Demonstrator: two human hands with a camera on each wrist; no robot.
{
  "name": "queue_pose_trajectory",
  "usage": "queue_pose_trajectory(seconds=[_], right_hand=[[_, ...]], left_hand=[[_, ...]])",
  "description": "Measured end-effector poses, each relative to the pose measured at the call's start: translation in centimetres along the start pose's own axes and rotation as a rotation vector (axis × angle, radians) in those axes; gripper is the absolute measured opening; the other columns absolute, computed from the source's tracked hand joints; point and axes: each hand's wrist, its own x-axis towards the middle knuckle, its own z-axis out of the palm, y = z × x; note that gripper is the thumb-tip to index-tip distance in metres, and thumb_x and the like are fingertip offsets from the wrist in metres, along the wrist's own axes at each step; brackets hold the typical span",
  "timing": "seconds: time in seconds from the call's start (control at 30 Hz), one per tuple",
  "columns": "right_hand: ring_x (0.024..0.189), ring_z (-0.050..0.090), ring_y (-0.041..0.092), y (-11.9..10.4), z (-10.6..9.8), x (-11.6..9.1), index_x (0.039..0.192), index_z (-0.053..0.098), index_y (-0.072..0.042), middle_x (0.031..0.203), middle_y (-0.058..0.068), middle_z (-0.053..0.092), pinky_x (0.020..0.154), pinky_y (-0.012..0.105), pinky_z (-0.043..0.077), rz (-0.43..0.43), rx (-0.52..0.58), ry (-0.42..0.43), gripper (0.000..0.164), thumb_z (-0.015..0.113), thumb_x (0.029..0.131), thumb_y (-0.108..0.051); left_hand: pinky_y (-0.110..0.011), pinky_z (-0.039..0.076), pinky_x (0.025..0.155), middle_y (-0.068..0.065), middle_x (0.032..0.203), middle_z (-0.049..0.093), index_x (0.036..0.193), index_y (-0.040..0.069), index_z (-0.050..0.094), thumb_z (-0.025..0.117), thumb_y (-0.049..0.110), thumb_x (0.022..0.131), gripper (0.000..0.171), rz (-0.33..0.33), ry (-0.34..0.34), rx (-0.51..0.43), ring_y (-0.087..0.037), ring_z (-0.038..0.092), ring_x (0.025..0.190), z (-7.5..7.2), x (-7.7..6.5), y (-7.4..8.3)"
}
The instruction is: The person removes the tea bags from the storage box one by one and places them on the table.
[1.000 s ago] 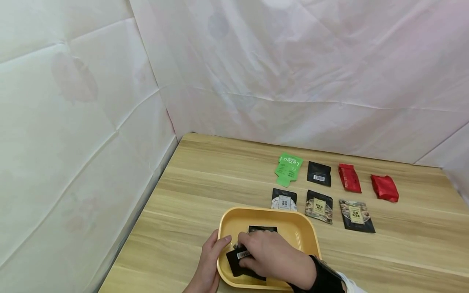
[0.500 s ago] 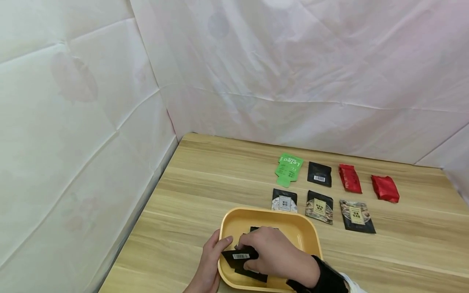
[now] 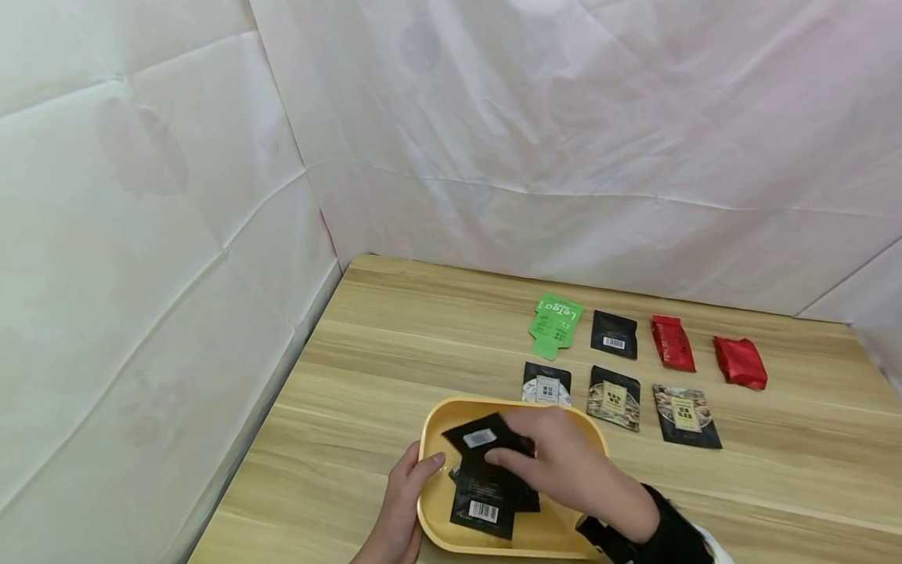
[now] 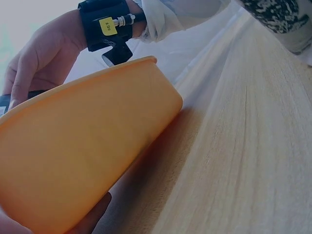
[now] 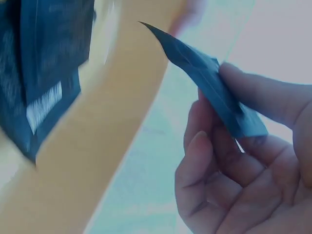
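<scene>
My left hand [image 3: 400, 501] holds the left side of a yellow plastic tub [image 3: 440, 427], its thumb over the rim. In the left wrist view, fingertips show beneath the tub's outer wall [image 4: 87, 131]. Over the tub, my right hand [image 3: 564, 458] pinches a flat black sachet [image 3: 470, 435] with a white barcode label. The right wrist view shows this held sachet [image 5: 204, 80] edge-on between thumb and fingers. Several more black sachets [image 3: 482, 505] lie overlapping on the tub floor, partly hidden by the held one.
On the wooden table [image 3: 352, 352] behind the tub lie a green LeTea packet [image 3: 555, 323], a black sachet [image 3: 614, 334] and two red packets [image 3: 672, 343]. Nearer are three picture-fronted sachets [image 3: 615, 398], the leftmost partly behind the tub rim. White sheeting [image 3: 564, 141] walls the back and left.
My right hand has lifted the black sachet off the others and moved it up and away toward the tub's far side. My left hand stays on the tub.
</scene>
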Motion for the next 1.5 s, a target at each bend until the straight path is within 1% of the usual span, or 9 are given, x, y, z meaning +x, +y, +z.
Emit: queue_pose_trajectory(seconds=[0.2, 0.37, 0.5, 0.6, 0.8, 0.93, 1.13, 1.33, 1.5], right_hand=[[0.053, 0.037, -0.001, 1.7, -2.4, -1.0, 0.077, 0.054, -0.023, 0.062, -0.017, 0.038, 0.05, 0.019, 0.038, 0.082, -0.035, 0.125, 0.021, 0.07, 0.09, -0.028], [0.047, 0.033, -0.002, 3.5, -4.2, -2.5, 0.089, 0.058, -0.02, 0.061, -0.014, 0.038, 0.047, 0.02, 0.037, 0.169, -0.113, 0.216, 0.014, 0.071, 0.09, -0.022], [0.05, 0.038, -0.001, 5.1, -5.6, -4.1, 0.1, 0.063, -0.014, 0.072, -0.007, 0.058, 0.047, 0.02, 0.039, 0.214, -0.164, 0.298, 0.015, 0.072, 0.089, -0.017], [0.062, 0.05, 0.002, 6.6, -6.8, -5.7, 0.104, 0.066, -0.011, 0.09, 0.003, 0.07, 0.052, 0.018, 0.043, 0.272, -0.195, 0.375, 0.019, 0.073, 0.087, -0.015], [0.062, 0.053, -0.002, 10.8, -9.7, -9.7, 0.104, 0.063, 0.001, 0.086, 0.018, 0.07, 0.047, 0.018, 0.045, 0.462, -0.236, 0.474, 0.021, 0.069, 0.091, -0.015], [0.057, 0.05, 0.001, 14.4, -11.7, -12.9, 0.107, 0.059, 0.008, 0.084, 0.026, 0.068, 0.044, 0.021, 0.043, 0.649, -0.285, 0.492, 0.032, 0.066, 0.094, -0.02], [0.062, 0.052, 0.026, 19.3, -14.1, -16.8, 0.109, 0.051, 0.02, 0.085, 0.035, 0.06, 0.046, 0.028, 0.039, 0.901, -0.362, 0.427, 0.042, 0.064, 0.094, -0.018], [0.061, 0.052, 0.028, 22.0, -14.8, -19.1, 0.101, 0.051, 0.023, 0.075, 0.03, 0.058, 0.048, 0.03, 0.039, 0.975, -0.38, 0.358, 0.043, 0.066, 0.092, -0.016], [0.067, 0.055, 0.034, 23.6, -14.9, -19.9, 0.103, 0.048, 0.023, 0.081, 0.034, 0.058, 0.053, 0.037, 0.043, 1.052, -0.387, 0.285, 0.052, 0.07, 0.088, -0.022]], left_hand=[[-0.036, 0.048, 0.1, -0.017, 0.136, 0.051, 0.149, 0.002, 0.027, 0.051, 0.033, 0.098, 0.064, -0.023, 0.025, 0.022, -0.026, 0.055, 0.122, 0.0, 0.1, 0.0], [-0.037, 0.047, 0.101, -0.018, 0.138, 0.049, 0.149, 0.002, 0.026, 0.051, 0.033, 0.098, 0.065, -0.025, 0.023, 0.025, -0.026, 0.053, 0.124, 0.0, 0.1, 0.0], [-0.037, 0.048, 0.1, -0.019, 0.138, 0.049, 0.15, 0.002, 0.025, 0.05, 0.032, 0.098, 0.065, -0.022, 0.02, 0.018, -0.027, 0.054, 0.123, -0.1, 0.1, 0.0], [-0.037, 0.047, 0.101, -0.018, 0.138, 0.048, 0.149, 0.002, 0.025, 0.05, 0.032, 0.098, 0.065, -0.023, 0.024, 0.018, -0.027, 0.053, 0.124, -0.1, 0.2, -0.1], [-0.037, 0.046, 0.102, -0.019, 0.139, 0.047, 0.149, 0.002, 0.026, 0.051, 0.032, 0.098, 0.064, -0.019, 0.022, 0.012, -0.027, 0.052, 0.125, -0.1, 0.2, 0.0], [-0.037, 0.046, 0.102, -0.019, 0.139, 0.046, 0.149, 0.003, 0.026, 0.051, 0.032, 0.098, 0.065, -0.026, 0.03, 0.02, -0.027, 0.052, 0.125, 0.0, 0.2, 0.1], [-0.037, 0.046, 0.103, -0.018, 0.14, 0.046, 0.149, 0.003, 0.027, 0.051, 0.032, 0.098, 0.064, -0.033, 0.042, 0.035, -0.026, 0.051, 0.125, 0.0, 0.3, 0.2], [-0.037, 0.047, 0.102, -0.017, 0.138, 0.047, 0.149, 0.004, 0.028, 0.051, 0.033, 0.098, 0.063, -0.036, 0.043, 0.042, -0.025, 0.052, 0.124, -0.1, 0.4, 0.2], [-0.037, 0.046, 0.102, -0.016, 0.139, 0.047, 0.149, 0.004, 0.028, 0.051, 0.033, 0.098, 0.062, -0.034, 0.036, 0.044, -0.024, 0.052, 0.125, -0.3, 0.4, 0.2]])
